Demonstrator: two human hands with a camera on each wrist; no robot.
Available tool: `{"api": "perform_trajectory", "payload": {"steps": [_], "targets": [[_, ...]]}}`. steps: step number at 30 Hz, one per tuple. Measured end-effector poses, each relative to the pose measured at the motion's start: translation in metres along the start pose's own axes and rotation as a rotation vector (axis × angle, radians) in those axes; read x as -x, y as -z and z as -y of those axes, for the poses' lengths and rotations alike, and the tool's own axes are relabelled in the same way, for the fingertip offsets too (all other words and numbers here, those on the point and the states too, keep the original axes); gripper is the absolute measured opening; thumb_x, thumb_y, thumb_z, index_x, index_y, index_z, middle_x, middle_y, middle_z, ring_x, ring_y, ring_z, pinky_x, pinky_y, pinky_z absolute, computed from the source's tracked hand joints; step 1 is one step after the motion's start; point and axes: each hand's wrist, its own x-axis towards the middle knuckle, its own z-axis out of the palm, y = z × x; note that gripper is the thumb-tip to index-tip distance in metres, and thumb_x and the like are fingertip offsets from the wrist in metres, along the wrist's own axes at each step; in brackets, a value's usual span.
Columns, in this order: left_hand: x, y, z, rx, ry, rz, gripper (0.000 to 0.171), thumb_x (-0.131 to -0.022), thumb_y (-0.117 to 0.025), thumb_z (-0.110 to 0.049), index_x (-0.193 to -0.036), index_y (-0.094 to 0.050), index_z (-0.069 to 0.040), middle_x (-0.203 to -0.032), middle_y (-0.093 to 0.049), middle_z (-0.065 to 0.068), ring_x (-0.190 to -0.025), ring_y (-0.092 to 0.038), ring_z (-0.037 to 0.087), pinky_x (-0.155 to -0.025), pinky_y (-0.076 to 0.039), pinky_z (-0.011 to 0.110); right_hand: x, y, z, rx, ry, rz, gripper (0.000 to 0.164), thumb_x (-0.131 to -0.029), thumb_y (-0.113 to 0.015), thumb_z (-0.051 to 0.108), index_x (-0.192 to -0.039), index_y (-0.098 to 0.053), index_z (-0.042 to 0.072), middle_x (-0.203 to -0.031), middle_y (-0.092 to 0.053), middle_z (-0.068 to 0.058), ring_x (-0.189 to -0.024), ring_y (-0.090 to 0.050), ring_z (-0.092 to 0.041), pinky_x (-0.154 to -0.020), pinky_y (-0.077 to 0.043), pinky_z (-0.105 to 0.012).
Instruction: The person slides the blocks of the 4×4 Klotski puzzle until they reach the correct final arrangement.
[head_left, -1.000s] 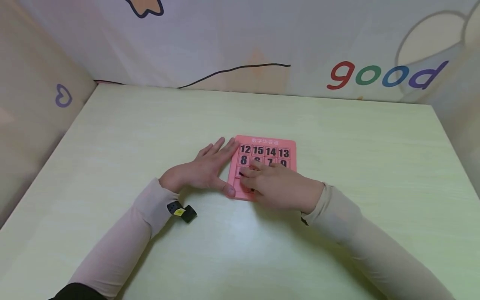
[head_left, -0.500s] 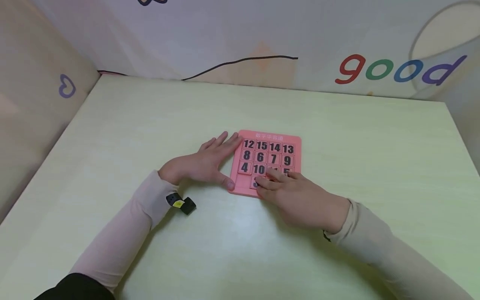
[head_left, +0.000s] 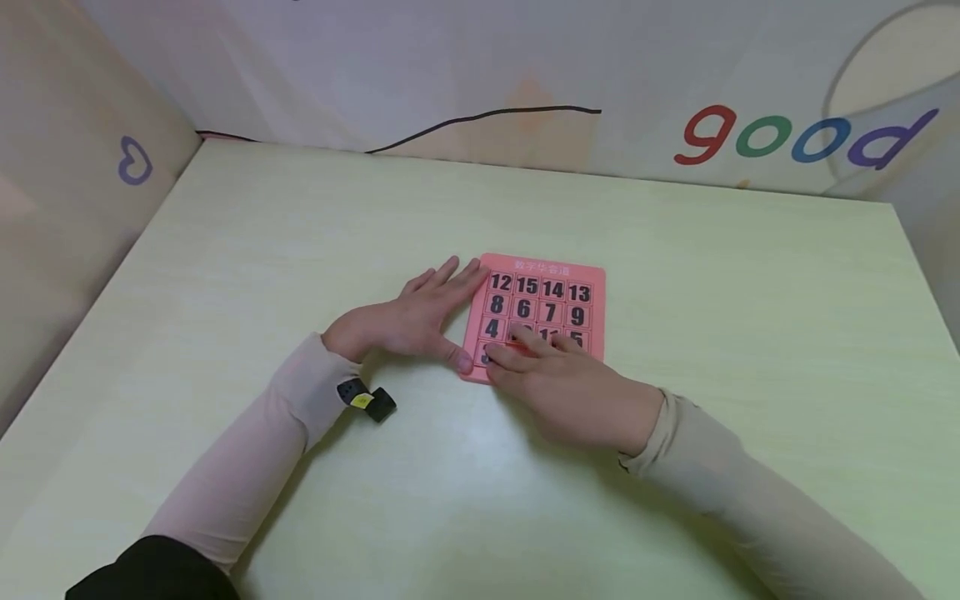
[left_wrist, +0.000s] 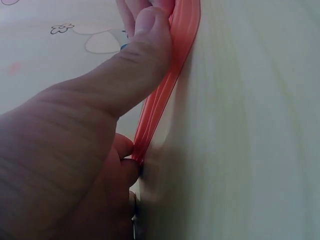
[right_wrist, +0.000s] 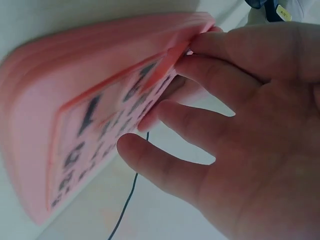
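Note:
A pink sliding number puzzle [head_left: 598,317] lies flat on the table, with black numbers on its square tiles. The spread left hand [head_left: 408,325] rests along its left side, fingertips at the upper left corner and thumb at the lower left. The left wrist view shows that thumb [left_wrist: 145,35] against the frame's edge. Over the lower rows is the right hand [head_left: 577,400], its extended fingertips touching the tile marked 3 [head_left: 485,354] at bottom left. Several lower tiles are hidden under it. In the right wrist view, a bare orange-red slot [right_wrist: 167,65] shows beside the fingertips.
The pale green table [head_left: 300,225] extends around the puzzle. A printed wall [head_left: 450,67] with the word "good" rises behind it, and another wall [head_left: 67,125] stands at left. A small black device [head_left: 367,400] sits at the left wrist.
The tile marked 3 has slid left from the bottom row's second column into the left corner. The right hand drew back rightward, then moved left with it. The left hand stays at the puzzle's edge.

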Motion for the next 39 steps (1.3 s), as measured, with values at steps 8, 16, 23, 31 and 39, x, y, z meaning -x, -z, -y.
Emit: {"api": "perform_trajectory", "payload": {"steps": [8,16,23,31,39], "targets": [[0.003,-0.003,0.006,-0.008,-0.011,0.002,0.127,-0.078,-0.081,-0.058,-0.164,0.002,-0.016,-0.169,0.008,0.002,-0.150,0.023,0.020,-0.119,0.010,0.045,-0.003,0.001,0.001,-0.048,0.001,-0.006,0.055,-0.097,-0.059,0.004,-0.151,-0.049,0.011,-0.159,-0.037,-0.008,-0.150,-0.019,-0.038,-0.111,-0.024,-0.068],[0.006,-0.009,0.008,0.031,0.001,-0.003,0.130,-0.075,-0.083,-0.059,-0.164,0.004,-0.019,-0.168,0.010,-0.001,-0.150,0.023,0.018,-0.119,0.009,0.045,0.038,0.000,-0.014,-0.009,-0.043,-0.029,0.052,-0.096,-0.062,0.001,-0.146,-0.055,0.008,-0.155,-0.045,-0.011,-0.147,-0.028,-0.041,-0.104,-0.035,-0.067],[0.004,-0.006,0.004,0.016,0.005,0.004,0.130,-0.075,-0.083,-0.059,-0.163,0.005,-0.020,-0.168,0.010,-0.001,-0.149,0.024,0.017,-0.119,0.008,0.046,0.054,-0.012,-0.025,-0.038,-0.058,-0.071,0.052,-0.096,-0.060,0.002,-0.147,-0.054,0.008,-0.155,-0.045,-0.010,-0.146,-0.030,-0.041,-0.102,-0.038,-0.066],[0.008,0.000,0.009,0.005,0.009,-0.022,0.129,-0.075,-0.085,-0.054,-0.164,0.002,-0.017,-0.169,0.007,0.001,-0.151,0.021,0.020,-0.119,0.008,0.047,0.031,-0.011,-0.016,-0.044,-0.034,-0.089,0.048,-0.100,-0.057,0.007,-0.147,-0.054,0.008,-0.155,-0.045,-0.010,-0.147,-0.028,-0.040,-0.106,-0.035,-0.065],[0.025,-0.015,0.025,0.028,0.012,-0.041,0.128,-0.076,-0.083,-0.055,-0.163,-0.001,-0.011,-0.169,0.003,0.007,-0.152,0.018,0.026,-0.119,0.006,0.050,0.013,-0.022,-0.006,-0.094,-0.029,-0.025,0.052,-0.098,-0.055,0.007,-0.150,-0.051,0.011,-0.159,-0.038,-0.009,-0.149,-0.022,-0.041,-0.110,-0.030,-0.065]]}}
